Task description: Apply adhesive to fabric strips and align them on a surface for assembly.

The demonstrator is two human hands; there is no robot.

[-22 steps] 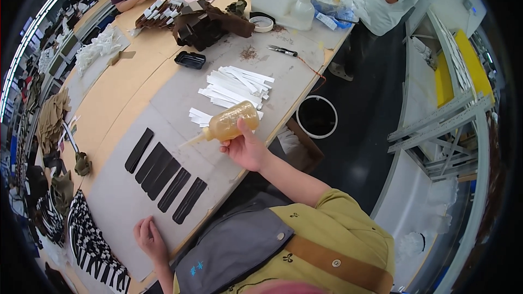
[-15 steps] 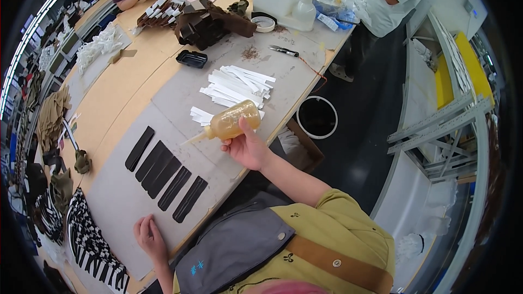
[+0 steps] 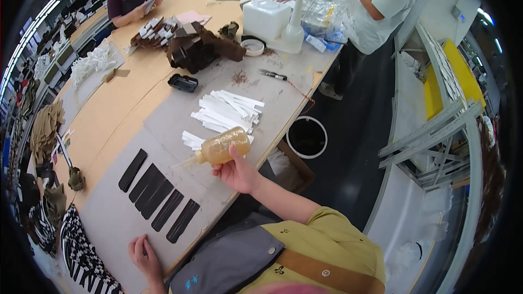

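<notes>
My right hand (image 3: 238,171) is wrapped round a squeeze bottle (image 3: 223,146) of amber liquid. The bottle lies tilted, its thin pale nozzle pointing left over the grey work surface. Left of the nozzle, several dark strips (image 3: 150,191) are laid out side by side on the grey sheet (image 3: 109,223). My left hand (image 3: 144,256) rests at the table's near edge below those strips, empty, with its fingers loosely bent and slightly apart. Just beyond the bottle is a loose pile of white strips (image 3: 229,110).
Farther back are a black tray (image 3: 183,83), thread snips (image 3: 272,74), a tape roll (image 3: 253,47), brown pieces (image 3: 199,49) and a white container (image 3: 267,22). Black-and-white striped fabric (image 3: 81,250) lies at left. A bin (image 3: 306,137) stands right of the table. Two people work across it.
The view has shifted, so the table and both hands sit lower in the picture. My right hand still holds the bottle over the table; the strips lie as before.
</notes>
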